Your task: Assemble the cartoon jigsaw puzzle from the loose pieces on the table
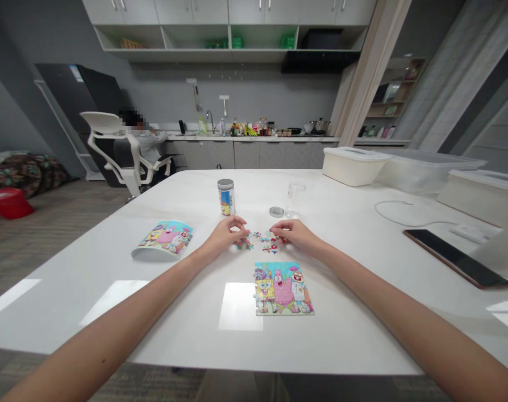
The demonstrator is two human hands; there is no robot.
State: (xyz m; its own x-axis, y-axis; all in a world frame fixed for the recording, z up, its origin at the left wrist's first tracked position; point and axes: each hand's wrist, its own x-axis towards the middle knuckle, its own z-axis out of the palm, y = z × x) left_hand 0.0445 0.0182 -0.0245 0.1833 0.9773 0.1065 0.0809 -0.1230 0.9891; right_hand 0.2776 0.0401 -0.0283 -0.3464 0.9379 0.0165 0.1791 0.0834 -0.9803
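Observation:
Small loose jigsaw puzzle pieces (pixel 271 249) lie in a patch on the white table, between my two hands. My left hand (pixel 225 237) is at the patch's left side, fingertips pinched on a puzzle piece that is mostly hidden. Opposite it, my right hand (pixel 298 235) pinches at the patch's right edge, apparently on another piece. Nearer to me lies an assembled cartoon puzzle (pixel 284 289), flat, with a bit sticking out at its left edge. A curled picture sheet (pixel 166 239) with the same characters rests to the left.
Behind the hands stand a lidded cartoon jar (pixel 226 198), a clear jar (pixel 296 200) and a metal lid (pixel 276 211). A dark tablet (pixel 457 257), a white cable (pixel 398 219) and storage boxes (pixel 354 166) occupy the right side. A person sits in an office chair (pixel 111 148) beyond.

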